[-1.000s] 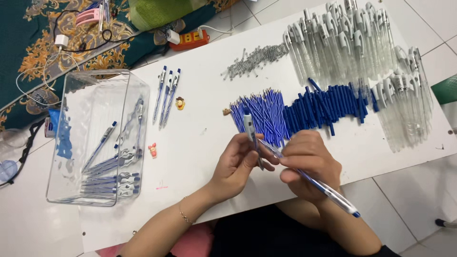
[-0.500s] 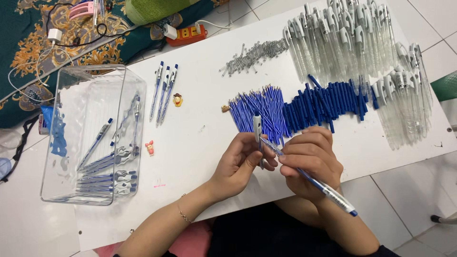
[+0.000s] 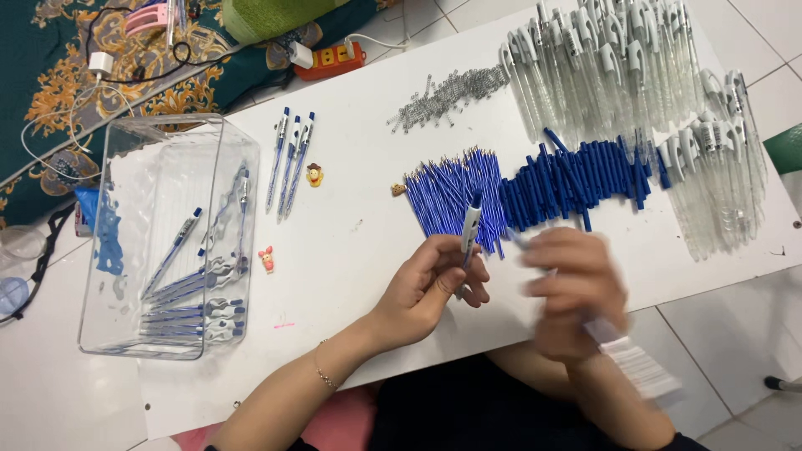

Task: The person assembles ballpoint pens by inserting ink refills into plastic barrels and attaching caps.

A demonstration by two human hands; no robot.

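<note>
The pen stands nearly upright in the left hand, pinched low down by the fingers, above the near edge of the white table; it has a clear barrel, a white clip and a blue tip at the top, and looks close to whole, though whether the refill and spring are seated inside is too small to tell. The right hand is just beside it and badly blurred; it seems curled around something pale and long, but I cannot tell what it holds or how firmly. As for progress, the clear plastic box at the left holds roughly 10 finished pens, lying mostly along its near side, and 3 more finished pens lie on the table just beside the box. Much remains, by my judgement: a fan of blue refills lies just beyond the hands, touching a heap of blue caps, with a small pile of metal springs farther back and a large spread of empty clear barrels along the far and right side. So only a small share of the parts looks assembled. Small cartoon figures lie scattered between box and refills.
</note>
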